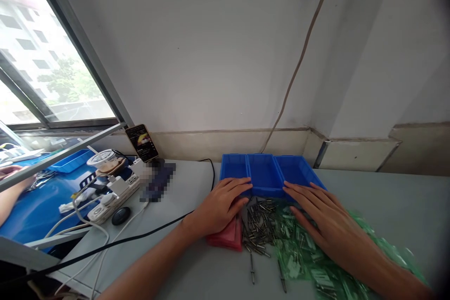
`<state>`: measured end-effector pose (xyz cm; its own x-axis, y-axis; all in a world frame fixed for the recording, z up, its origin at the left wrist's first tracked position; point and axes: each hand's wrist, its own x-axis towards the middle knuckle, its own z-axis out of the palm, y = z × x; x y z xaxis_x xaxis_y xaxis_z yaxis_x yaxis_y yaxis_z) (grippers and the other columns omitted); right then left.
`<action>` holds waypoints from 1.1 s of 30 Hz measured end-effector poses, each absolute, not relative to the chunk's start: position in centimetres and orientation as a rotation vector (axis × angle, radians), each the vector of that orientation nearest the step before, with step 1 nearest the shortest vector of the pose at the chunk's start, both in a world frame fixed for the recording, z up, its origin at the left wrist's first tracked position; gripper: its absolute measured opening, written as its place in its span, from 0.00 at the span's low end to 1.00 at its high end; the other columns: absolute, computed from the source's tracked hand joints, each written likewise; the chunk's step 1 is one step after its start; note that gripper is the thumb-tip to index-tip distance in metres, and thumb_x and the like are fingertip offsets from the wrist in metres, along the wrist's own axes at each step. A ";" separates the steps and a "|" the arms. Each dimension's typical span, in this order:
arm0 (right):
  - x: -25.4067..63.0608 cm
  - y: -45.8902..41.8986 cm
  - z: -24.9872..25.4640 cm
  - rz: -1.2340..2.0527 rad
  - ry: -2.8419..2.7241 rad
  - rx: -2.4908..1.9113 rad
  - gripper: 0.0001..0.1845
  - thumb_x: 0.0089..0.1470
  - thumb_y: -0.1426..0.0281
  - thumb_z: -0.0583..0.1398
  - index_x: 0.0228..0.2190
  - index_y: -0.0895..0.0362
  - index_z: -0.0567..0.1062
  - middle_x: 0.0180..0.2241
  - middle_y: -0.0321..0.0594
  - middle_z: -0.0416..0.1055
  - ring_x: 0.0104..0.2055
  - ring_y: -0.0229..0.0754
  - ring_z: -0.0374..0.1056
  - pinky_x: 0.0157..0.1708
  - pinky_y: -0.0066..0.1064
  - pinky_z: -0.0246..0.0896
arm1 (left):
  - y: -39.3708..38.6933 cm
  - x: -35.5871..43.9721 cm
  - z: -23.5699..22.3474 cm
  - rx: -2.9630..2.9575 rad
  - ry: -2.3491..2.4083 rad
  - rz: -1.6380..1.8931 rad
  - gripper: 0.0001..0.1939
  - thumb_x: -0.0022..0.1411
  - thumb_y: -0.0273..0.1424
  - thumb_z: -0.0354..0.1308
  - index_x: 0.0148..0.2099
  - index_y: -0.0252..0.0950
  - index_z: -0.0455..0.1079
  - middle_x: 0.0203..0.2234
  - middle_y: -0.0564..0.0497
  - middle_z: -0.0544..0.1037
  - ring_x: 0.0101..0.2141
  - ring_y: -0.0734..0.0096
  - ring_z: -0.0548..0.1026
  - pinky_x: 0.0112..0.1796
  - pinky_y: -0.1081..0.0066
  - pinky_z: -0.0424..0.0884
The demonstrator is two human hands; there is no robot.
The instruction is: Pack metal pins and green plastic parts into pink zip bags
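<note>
Three blue plastic bins (264,171) stand side by side against the wall. My left hand (223,204) rests with its fingers stretched on the front of the left bin, above a stack of red plastic bags (227,239). On the front edge of the right bin lie the fingertips of my right hand (321,213), spread flat and holding nothing. Between my hands is a pile of small metal pins (260,220), with two longer ones lying nearer to me. Under my right hand and forearm, green plastic bags (295,248) with metal parts inside cover the table.
A black cable (151,232) crosses the table at left. Beyond it are a power strip (116,201) with plugs, a black mouse-like object (121,216) and a propped phone (142,143). Past a metal frame, another person's arm (10,192) shows over a blue surface.
</note>
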<state>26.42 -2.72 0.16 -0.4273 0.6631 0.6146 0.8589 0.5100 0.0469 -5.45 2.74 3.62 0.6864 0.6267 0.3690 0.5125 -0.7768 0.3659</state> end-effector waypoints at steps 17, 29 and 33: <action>26.7 -2.6 -0.5 -0.453 -2.236 -1.253 0.26 0.75 0.58 0.54 0.69 0.49 0.68 0.67 0.43 0.73 0.64 0.58 0.72 0.65 0.56 0.63 | 2.7 -5.4 3.4 2.721 0.940 0.722 0.21 0.82 0.37 0.50 0.73 0.48 0.65 0.71 0.50 0.69 0.68 0.62 0.70 0.68 0.53 0.68; 26.6 -2.7 -0.5 -0.465 -2.238 -1.256 0.27 0.75 0.59 0.54 0.70 0.49 0.67 0.67 0.43 0.72 0.64 0.57 0.72 0.66 0.55 0.62 | 2.8 -5.5 3.3 2.753 0.958 0.711 0.21 0.83 0.36 0.48 0.73 0.48 0.65 0.71 0.52 0.69 0.68 0.62 0.71 0.69 0.53 0.67; 26.5 -2.7 -0.3 -0.471 -2.240 -1.242 0.27 0.75 0.60 0.54 0.71 0.49 0.67 0.67 0.43 0.73 0.63 0.57 0.73 0.66 0.55 0.63 | 2.8 -5.5 3.2 2.813 0.974 0.714 0.21 0.83 0.37 0.48 0.73 0.48 0.65 0.71 0.51 0.70 0.67 0.61 0.71 0.67 0.53 0.68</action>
